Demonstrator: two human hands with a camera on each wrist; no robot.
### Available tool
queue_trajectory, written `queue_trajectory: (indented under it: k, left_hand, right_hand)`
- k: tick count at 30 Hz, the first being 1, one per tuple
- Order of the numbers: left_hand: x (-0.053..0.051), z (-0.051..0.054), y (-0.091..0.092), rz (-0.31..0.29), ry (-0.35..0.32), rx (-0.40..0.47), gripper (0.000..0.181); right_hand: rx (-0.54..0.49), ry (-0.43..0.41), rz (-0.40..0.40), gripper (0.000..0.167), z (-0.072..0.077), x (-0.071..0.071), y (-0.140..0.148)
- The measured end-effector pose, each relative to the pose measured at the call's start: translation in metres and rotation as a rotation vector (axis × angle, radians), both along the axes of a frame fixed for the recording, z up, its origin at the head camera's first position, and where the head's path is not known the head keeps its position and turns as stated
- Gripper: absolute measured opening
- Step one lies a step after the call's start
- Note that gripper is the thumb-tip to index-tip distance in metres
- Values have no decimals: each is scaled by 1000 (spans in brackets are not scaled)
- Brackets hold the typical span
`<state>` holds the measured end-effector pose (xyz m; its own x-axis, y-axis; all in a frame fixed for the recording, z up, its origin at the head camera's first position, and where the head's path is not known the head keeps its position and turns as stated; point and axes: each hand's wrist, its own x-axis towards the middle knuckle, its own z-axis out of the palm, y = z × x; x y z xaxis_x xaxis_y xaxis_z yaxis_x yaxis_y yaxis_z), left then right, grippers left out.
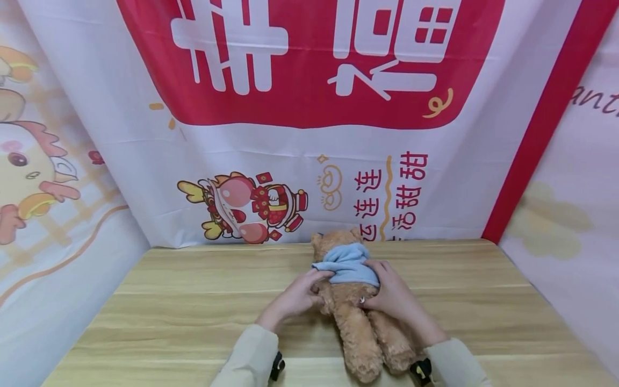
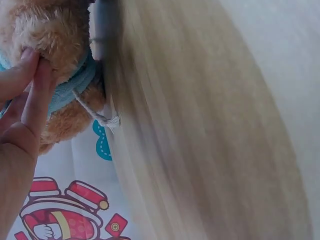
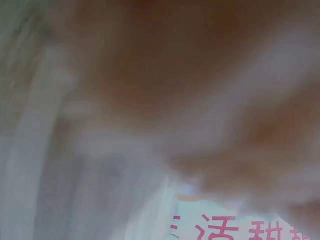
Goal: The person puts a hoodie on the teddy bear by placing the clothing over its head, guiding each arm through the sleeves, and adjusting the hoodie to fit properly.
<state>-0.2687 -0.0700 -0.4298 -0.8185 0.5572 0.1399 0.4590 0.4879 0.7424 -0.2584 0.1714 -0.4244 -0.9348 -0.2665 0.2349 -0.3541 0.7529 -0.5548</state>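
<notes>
A brown plush teddy bear (image 1: 355, 336) in a blue top (image 1: 348, 263) lies on the wooden table, its head toward the back wall and its legs toward me. My left hand (image 1: 299, 294) grips the bear's side at the top's lower edge; in the left wrist view, the fingers (image 2: 37, 95) press into the fur. On the other side my right hand (image 1: 394, 293) holds the body, thumb near the hip and fingers on the blue cloth. A pale cord (image 2: 90, 107) hangs from the top. Blurred brown fur (image 3: 165, 55) fills much of the right wrist view.
The wooden table (image 1: 203, 301) extends to both sides of the bear. A white hanging cloth (image 1: 145, 161) with red print stands along the back edge, close to the bear's head. Printed cloths (image 1: 566, 172) also line both sides.
</notes>
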Motion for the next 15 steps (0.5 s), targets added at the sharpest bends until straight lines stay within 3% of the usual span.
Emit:
queue_trajectory:
  k: [3, 9, 12, 15]
  left_hand:
    - [-1, 0, -1, -24, 32, -35, 50]
    - [-3, 0, 5, -53, 293, -179, 30]
    - [-1, -1, 8, -14, 346, -207, 26]
    - [1, -4, 10, 64, 377, -186, 27]
  right_hand:
    - [-9, -13, -7, 84, -3, 0, -2]
    - [-7, -11, -25, 80, -3, 1, -5]
    - [-13, -17, -40, 78, -3, 2, -6]
    - [-26, -26, -57, 78, -3, 2, -8]
